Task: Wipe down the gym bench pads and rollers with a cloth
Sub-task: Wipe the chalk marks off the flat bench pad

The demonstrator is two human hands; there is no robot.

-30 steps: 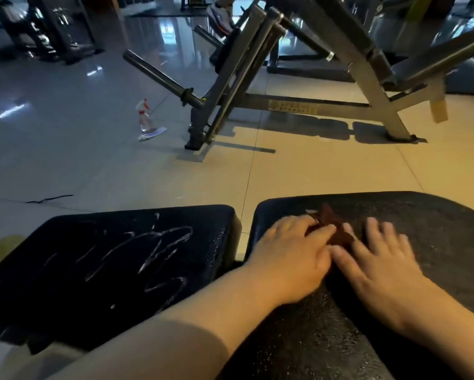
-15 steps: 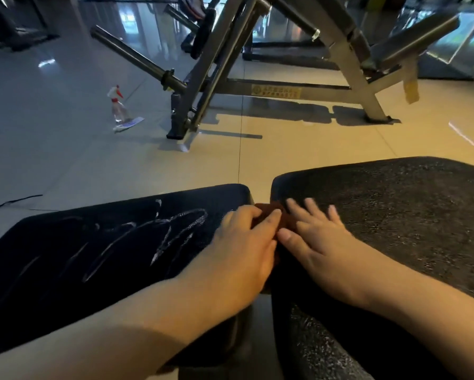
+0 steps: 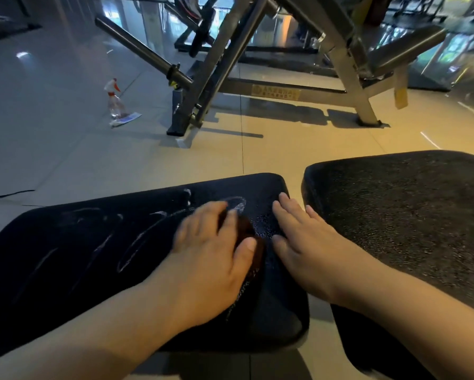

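Two black bench pads lie side by side before me. The left pad [image 3: 74,259] carries white spray streaks; the right pad [image 3: 411,215] looks speckled and damp. A small dark brown cloth [image 3: 253,237] lies on the right end of the left pad. My left hand [image 3: 211,259] presses down on the cloth, covering most of it, blurred by motion. Just right of the cloth, my right hand [image 3: 304,242] lies flat on the same pad, fingers spread, holding nothing.
A spray bottle [image 3: 114,101] with a red trigger stands on the tiled floor at far left beside a flat packet [image 3: 126,119]. A steel-framed gym machine [image 3: 271,89] with a protruding bar [image 3: 142,54] stands beyond the pads.
Both hands and the cloth have slid left, off the right pad, across the gap and onto the streaked left pad. The view has shifted with them.
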